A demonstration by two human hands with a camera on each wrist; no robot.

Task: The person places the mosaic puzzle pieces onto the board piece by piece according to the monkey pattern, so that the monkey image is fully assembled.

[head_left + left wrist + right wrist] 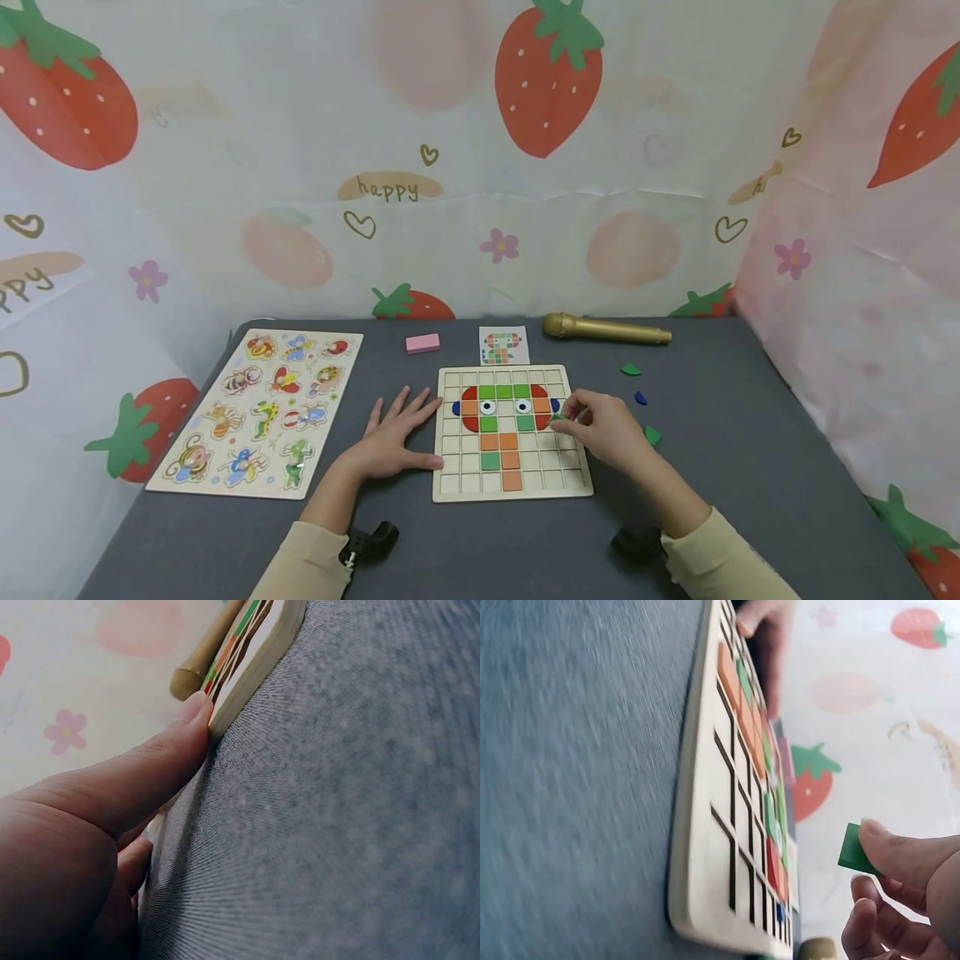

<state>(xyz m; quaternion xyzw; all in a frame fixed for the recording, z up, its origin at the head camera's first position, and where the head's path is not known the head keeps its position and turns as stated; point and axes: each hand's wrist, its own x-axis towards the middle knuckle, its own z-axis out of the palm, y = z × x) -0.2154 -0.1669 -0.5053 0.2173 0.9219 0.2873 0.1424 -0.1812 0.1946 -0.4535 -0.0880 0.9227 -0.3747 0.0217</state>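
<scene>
1. Head view, hands: The left hand (pixel 393 442) is spreading its fingers wide, its thumb touching the left edge of the gridded board (pixel 555 479). The right hand (pixel 603 423) is pinching a green tile (pixel 557 419) at the board's right side, the fingers largely covering it.
2. Head view, surroundings: Only this view is showing the full pattern of coloured pieces (pixel 510 442) and the patterned card (pixel 504 345) lying just beyond the board. A picture sheet (pixel 255 412) is lying to the left, and three loose pieces (pixel 641 398) are lying to the right.
3. Left wrist view: The board's thick side is showing here, with the left thumb tip resting against it. The head of the gold microphone (pixel 607 329) is appearing behind.
4. Right wrist view: The tile's straight edges and thickness are showing clearly. The right thumb is pressing one face; the opposing finger's contact is remaining hidden. The tile is appearing apart from the board.
</scene>
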